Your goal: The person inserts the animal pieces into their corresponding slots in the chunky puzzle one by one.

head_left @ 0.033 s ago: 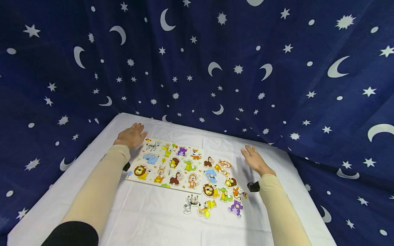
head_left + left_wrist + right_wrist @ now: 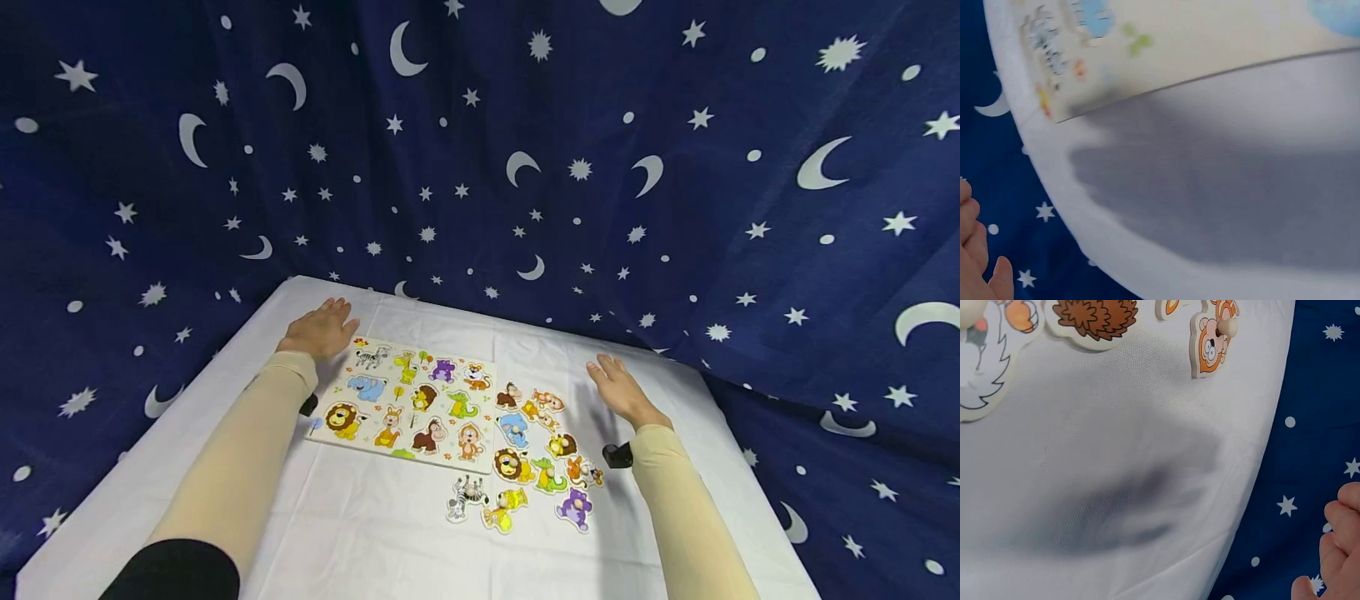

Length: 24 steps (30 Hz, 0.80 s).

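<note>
A flat animal puzzle board [image 2: 486, 412] lies on the table, printed with several animals. My left hand [image 2: 318, 331] is held with fingers extended near the board's far left corner and holds nothing. To the right of the board lie loose knobbed pieces, among them a lion [image 2: 513, 465], a crocodile [image 2: 549, 475], an elephant [image 2: 513, 430], a hedgehog [image 2: 561, 445] and a purple hippo [image 2: 575, 508]. A zebra piece [image 2: 467, 497] lies in front of the board. Beyond these pieces to the right, my right hand [image 2: 624, 390] is also empty, its fingers extended above the cloth.
White cloth [image 2: 360, 525] covers the table. A dark blue curtain [image 2: 480, 208] with moons and stars hangs behind and along the sides. Shadows of the hands fall on the cloth in both wrist views.
</note>
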### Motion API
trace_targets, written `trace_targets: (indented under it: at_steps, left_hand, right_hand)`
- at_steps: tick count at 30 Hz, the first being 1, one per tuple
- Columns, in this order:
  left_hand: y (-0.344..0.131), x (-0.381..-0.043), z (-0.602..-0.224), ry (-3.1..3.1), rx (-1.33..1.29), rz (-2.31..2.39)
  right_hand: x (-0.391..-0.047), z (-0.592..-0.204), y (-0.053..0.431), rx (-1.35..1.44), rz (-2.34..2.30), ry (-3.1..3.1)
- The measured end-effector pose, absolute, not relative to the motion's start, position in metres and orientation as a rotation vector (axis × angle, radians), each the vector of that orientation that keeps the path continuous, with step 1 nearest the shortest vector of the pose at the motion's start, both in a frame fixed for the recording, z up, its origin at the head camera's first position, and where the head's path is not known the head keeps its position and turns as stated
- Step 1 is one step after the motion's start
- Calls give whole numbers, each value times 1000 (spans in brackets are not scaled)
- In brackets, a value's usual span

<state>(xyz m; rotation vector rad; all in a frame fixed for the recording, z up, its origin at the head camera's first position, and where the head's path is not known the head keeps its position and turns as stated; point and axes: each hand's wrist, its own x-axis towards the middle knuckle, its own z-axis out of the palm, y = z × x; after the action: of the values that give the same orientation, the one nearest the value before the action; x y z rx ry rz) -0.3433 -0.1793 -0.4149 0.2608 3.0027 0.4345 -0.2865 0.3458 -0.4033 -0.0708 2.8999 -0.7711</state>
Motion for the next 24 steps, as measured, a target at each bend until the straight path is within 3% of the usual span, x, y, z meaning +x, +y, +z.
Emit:
trace_targets:
  at_steps: [24]
  left_hand:
    - [-182,-337,-402,3048,296,362]
  right_hand:
    - [-270,-398,351,-41,-570,2912]
